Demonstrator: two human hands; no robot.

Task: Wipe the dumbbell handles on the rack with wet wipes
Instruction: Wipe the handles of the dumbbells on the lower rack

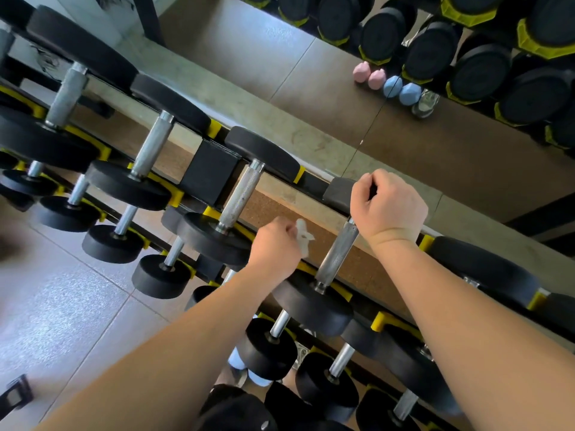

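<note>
**A:** What's nearest?
**B:** The lower dumbbells (270, 348) on the rack (384, 321). They have black heads and steel bars.
**A:** And the left grip?
**B:** The left grip (277, 247) is closed on a crumpled white wipe (303, 236). It is just left of the handle (338, 258) of a top-row dumbbell (314, 301). The wipe looks clear of the steel.
**A:** The right grip?
**B:** The right grip (389, 206) is curled round the handle's far end, where it meets the far head.
**A:** Beyond that?
**B:** Pink weights (362, 71) and blue weights (401, 90), beside more black dumbbells.
</note>
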